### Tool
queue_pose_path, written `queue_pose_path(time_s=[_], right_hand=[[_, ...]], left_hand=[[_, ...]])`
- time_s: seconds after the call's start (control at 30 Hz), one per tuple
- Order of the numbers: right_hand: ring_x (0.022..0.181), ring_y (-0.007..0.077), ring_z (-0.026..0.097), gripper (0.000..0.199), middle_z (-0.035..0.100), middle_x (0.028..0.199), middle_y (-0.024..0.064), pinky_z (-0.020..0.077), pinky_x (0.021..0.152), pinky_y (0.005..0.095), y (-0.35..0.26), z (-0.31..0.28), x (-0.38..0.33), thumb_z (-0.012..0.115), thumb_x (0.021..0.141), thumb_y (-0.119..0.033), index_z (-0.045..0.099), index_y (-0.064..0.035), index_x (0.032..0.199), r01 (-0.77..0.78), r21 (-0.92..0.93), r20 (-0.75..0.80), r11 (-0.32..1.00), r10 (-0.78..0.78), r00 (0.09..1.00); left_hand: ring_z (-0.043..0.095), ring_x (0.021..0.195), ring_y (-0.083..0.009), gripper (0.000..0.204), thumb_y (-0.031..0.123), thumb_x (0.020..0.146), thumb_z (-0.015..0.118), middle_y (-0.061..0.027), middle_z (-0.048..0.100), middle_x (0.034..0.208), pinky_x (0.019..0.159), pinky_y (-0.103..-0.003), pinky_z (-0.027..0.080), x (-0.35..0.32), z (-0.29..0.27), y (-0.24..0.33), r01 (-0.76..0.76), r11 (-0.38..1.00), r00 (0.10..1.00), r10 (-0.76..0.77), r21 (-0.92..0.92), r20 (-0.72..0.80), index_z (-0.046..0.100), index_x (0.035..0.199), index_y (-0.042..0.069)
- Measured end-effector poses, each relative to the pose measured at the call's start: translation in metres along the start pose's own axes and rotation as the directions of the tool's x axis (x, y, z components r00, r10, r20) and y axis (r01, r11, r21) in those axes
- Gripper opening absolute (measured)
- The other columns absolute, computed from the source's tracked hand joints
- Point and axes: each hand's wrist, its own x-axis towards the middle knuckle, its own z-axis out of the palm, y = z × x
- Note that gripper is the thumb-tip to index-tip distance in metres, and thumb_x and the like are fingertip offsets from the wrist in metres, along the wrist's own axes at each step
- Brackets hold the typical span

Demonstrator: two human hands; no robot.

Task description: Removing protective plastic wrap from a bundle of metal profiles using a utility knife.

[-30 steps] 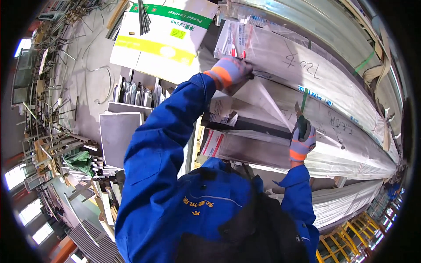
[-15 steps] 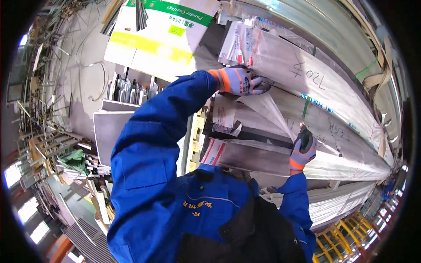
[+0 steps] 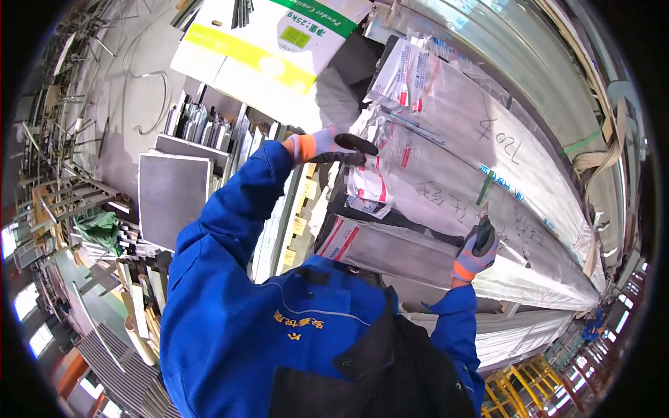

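Head view is showing you leaning over a stack of long metal profiles wrapped in clear plastic film [image 3: 453,174], and that stack is lying just in front of your chest, filling the right half of the picture. Its long axis is running from the upper middle down toward the lower right, with the near ends pointing up and left. The film is looking glossy and wrinkled, with red-and-white paper labels [image 3: 366,184] sticking to it at the near ends and handwriting showing on the upper faces. A green strap [image 3: 484,188] is crossing one bundle.

Your left hand [image 3: 327,148], in a grey glove with an orange cuff and dark palm, is reaching flat toward the wrapped ends beside the labels, fingers stretched out and gripping nothing that you can see. Your right hand [image 3: 477,247], gloved the same way, is resting on the film farther along the stack; you cannot tell whether its fingers are pinching the wrap or only pressing it.

Beyond the left hand, a white cardboard box [image 3: 265,42] with yellow and green bands is sitting above a rack of short silvery metal offcuts [image 3: 202,125] standing on end. A flat grey metal sheet [image 3: 171,198] is leaning below them.
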Motion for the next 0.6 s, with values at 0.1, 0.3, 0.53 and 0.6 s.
queue_pose_path(time_s=[0.1, 0.3, 0.53, 0.6], right_hand=[[0.085, 0.0242, 0.06, 0.027, 0.064, 0.095, 0.0132, 0.0467, 0.081, 0.0348, -0.002, 0.001, 0.001, 0.062, 0.082, -0.008, 0.061, 0.0011, 0.106, -0.03, 0.05, -0.019, 0.998, 0.031, 0.999], [0.085, 0.0288, 0.06, 0.024, 0.063, 0.095, 0.0148, 0.0464, 0.081, 0.0377, -0.016, -0.001, 0.004, 0.062, 0.082, -0.01, 0.061, 0.0017, 0.103, -0.119, 0.055, 0.018, 0.991, 0.118, 0.993], [0.086, 0.029, 0.059, 0.024, 0.062, 0.094, 0.0151, 0.0463, 0.081, 0.0382, -0.008, 0.002, 0.002, 0.062, 0.081, -0.01, 0.061, 0.0019, 0.102, -0.098, 0.078, -0.005, 0.992, 0.099, 0.995], [0.086, 0.0294, 0.059, 0.024, 0.062, 0.094, 0.0153, 0.0463, 0.081, 0.0382, -0.006, 0.003, 0.001, 0.062, 0.08, -0.009, 0.061, 0.0019, 0.102, -0.1, 0.077, -0.016, 0.992, 0.101, 0.995]], left_hand=[[0.054, 0.106, -0.0105, 0.05, 0.013, 0.085, 0.066, -0.0075, 0.061, 0.125, 0.092, -0.027, 0.045, -0.009, -0.001, -0.004, -0.195, 0.981, 0.98, 0.195, -0.006, 0.044, 0.053, 0.132, 0.003], [0.061, 0.093, -0.0114, 0.028, 0.013, 0.087, 0.067, -0.0071, 0.07, 0.102, 0.083, -0.027, 0.048, 0.022, 0.001, -0.007, -0.083, 0.995, 0.995, 0.08, 0.059, 0.054, 0.066, 0.113, 0.003], [0.058, 0.064, -0.0129, 0.019, 0.016, 0.082, 0.068, -0.0078, 0.068, 0.073, 0.063, -0.033, 0.048, 0.086, -0.016, -0.076, 0.062, 0.957, 0.957, 0.023, 0.283, -0.288, 0.071, 0.099, 0.008], [0.057, 0.065, -0.0114, 0.022, 0.009, 0.081, 0.064, -0.0036, 0.066, 0.07, 0.063, -0.03, 0.048, 0.091, -0.02, -0.083, -0.027, 0.981, 0.982, 0.062, 0.192, -0.179, 0.071, 0.102, 0.01]])
